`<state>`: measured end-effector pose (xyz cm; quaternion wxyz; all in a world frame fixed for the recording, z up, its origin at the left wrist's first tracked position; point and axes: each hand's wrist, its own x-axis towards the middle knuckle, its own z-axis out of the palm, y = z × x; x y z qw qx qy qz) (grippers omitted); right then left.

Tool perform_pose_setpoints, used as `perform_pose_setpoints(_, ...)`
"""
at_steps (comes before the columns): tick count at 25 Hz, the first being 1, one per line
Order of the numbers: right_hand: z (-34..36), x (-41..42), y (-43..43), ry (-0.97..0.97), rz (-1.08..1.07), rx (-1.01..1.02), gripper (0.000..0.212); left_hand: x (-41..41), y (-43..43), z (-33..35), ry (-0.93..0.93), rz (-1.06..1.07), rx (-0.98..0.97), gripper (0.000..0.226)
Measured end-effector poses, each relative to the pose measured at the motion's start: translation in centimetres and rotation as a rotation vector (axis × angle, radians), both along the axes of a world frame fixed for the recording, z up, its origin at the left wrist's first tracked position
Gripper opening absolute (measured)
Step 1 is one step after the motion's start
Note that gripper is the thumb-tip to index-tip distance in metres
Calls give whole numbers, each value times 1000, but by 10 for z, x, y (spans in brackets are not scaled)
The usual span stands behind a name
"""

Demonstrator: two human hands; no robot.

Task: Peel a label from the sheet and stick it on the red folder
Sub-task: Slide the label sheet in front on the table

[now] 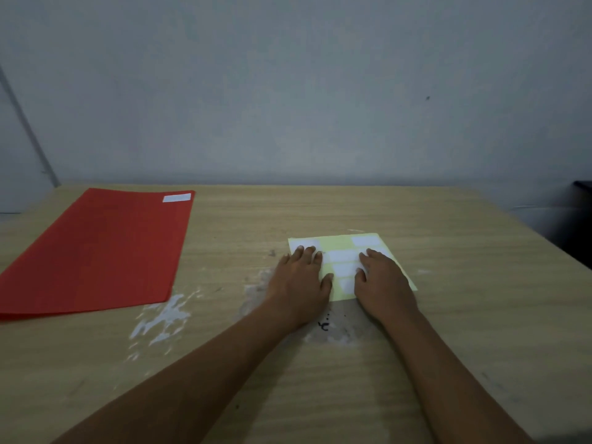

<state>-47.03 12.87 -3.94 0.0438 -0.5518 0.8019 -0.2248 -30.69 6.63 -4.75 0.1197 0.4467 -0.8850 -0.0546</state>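
Red folder (93, 251) at far left already bears one white label (176, 197), while both hands, left hand (301, 277) and right hand (381, 280), lie flat and released on the label sheet (339, 243), so no peel looks begun.

a plain, dim room, perhaps a simple office or workroom: a bare grey painted wall (288, 91) behind a scuffed wood-grain table (448, 347) with worn white patches (160, 318), and stationery on it, a red folder (96, 251) and a label sheet (342, 248).
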Motion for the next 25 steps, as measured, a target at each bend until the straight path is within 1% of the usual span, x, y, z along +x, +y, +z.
perform_pose_setpoints(5,-1,-24,-19,31,-3,55,54,-26,-27,3,-40,-22,33,65)
perform_pose_setpoints(15,3,-82,-97,68,7,110,54,-80,-104,16,-162,-58,130,67)
perform_pose_setpoints(25,3,-110,-138,87,-10,84,54,-108,-147,18,-187,-56,86,63)
